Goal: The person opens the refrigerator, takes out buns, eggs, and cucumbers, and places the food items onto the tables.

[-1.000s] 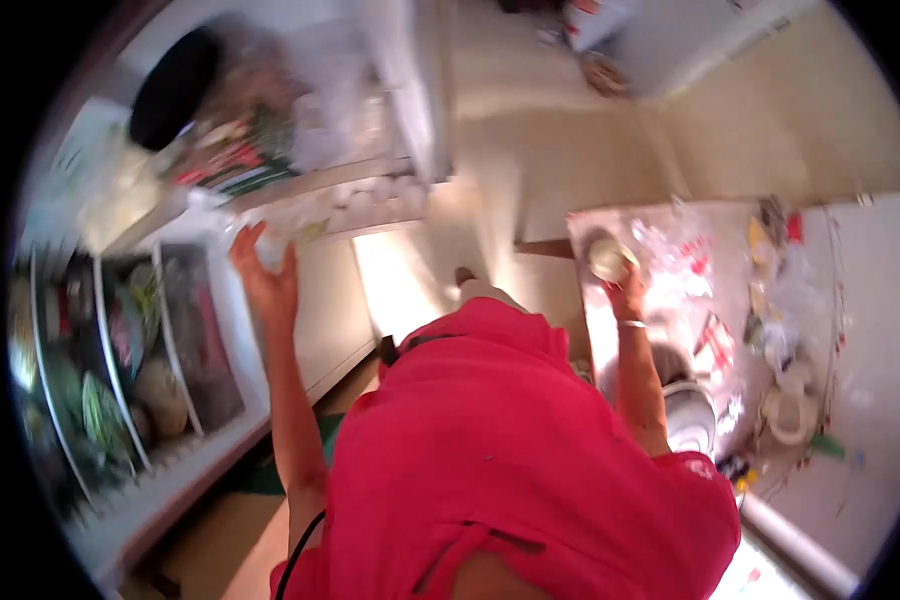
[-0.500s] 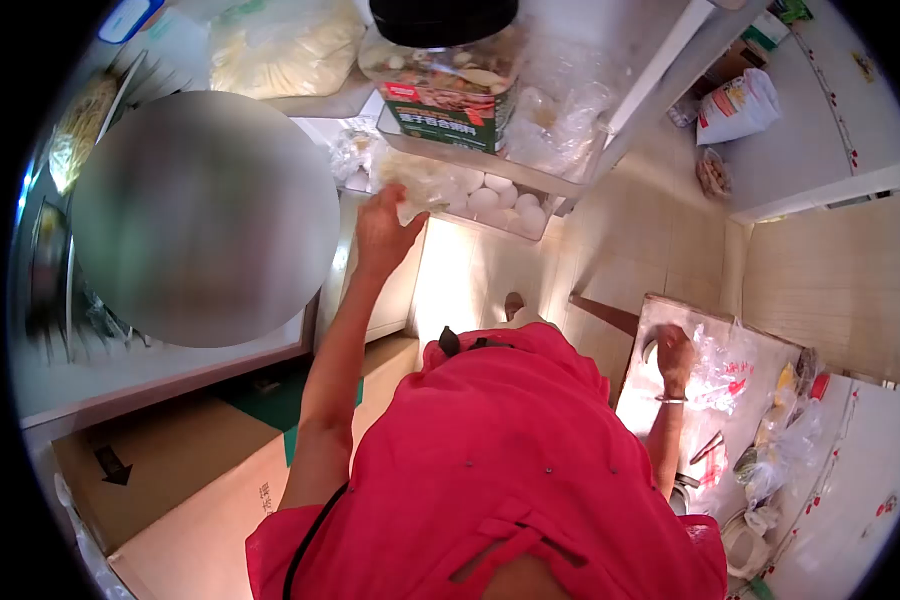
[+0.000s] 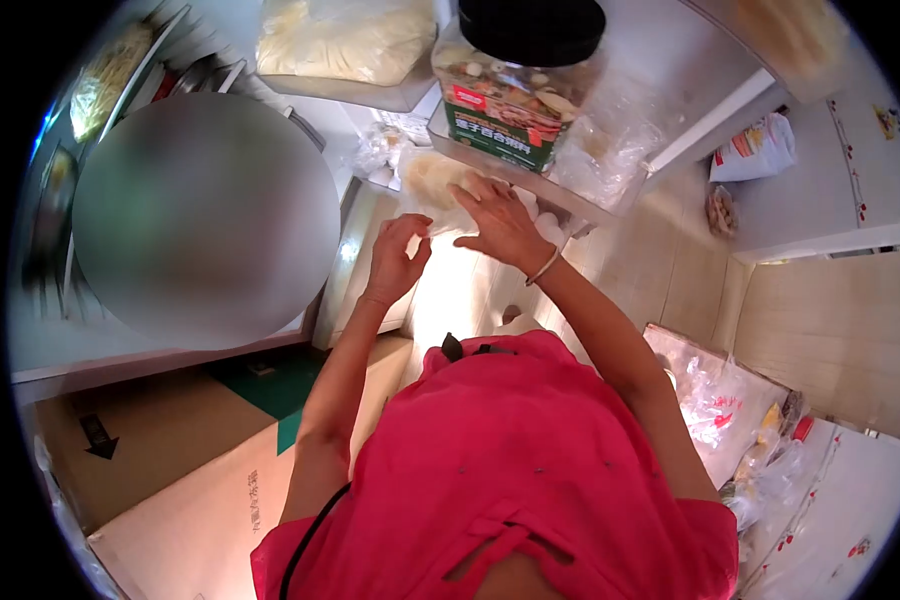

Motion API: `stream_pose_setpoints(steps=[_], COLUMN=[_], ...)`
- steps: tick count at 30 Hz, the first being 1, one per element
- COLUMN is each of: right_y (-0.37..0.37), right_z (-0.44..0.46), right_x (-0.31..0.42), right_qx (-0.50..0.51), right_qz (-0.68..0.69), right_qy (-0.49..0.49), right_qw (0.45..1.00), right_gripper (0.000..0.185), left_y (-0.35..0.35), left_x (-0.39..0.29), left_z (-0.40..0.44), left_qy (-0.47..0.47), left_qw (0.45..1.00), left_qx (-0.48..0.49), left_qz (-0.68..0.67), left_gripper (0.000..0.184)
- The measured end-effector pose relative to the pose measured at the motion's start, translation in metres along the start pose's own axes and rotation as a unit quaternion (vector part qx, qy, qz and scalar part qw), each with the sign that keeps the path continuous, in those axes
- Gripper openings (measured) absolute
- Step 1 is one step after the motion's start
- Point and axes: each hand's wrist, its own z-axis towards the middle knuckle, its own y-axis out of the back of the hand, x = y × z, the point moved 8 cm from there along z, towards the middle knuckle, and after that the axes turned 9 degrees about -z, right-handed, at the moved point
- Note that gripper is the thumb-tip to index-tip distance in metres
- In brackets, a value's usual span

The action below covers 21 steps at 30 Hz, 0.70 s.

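My left hand point(image 3: 398, 265) is half curled at the bag point(image 3: 433, 183), grip unclear; right hand point(image 3: 507, 228) over it, fingers spread, nothing gripped.

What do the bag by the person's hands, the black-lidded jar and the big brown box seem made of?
The bag looks like thin, glossy plastic: it is see-through and crinkled. The jar seems clear, smooth plastic, possibly glass: its contents show through. The box looks like matte cardboard: brown, printed panels.

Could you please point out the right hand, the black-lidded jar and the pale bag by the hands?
Right hand point(image 3: 505, 224): head view, back of the hand.
Black-lidded jar point(image 3: 503, 128): head view, front label.
Pale bag point(image 3: 431, 180): head view, its uncovered middle.
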Motion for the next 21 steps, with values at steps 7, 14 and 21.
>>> stream_pose_setpoints(steps=[7, 14, 21], right_y=[-0.062, -0.047, -0.011], right_z=[0.013, 0.020, -0.009], right_x=[-0.055, -0.029, 0.044], right_qx=[0.107, 0.079, 0.145], right_qz=[0.249, 0.339, 0.126], right_qy=[-0.142, 0.018, 0.221], right_qw=[0.952, 0.937, 0.956], right_gripper=[0.026, 0.030, 0.029], left_y=[0.024, 0.037, -0.004], left_x=[0.043, 0.022, -0.006], left_z=[0.000, 0.030, 0.058], left_qy=[0.124, 0.087, -0.097], left_qw=[0.971, 0.982, 0.993], left_qx=[-0.134, -0.105, 0.042], left_qz=[-0.155, -0.131, 0.050], left_gripper=[0.015, 0.052, 0.036])
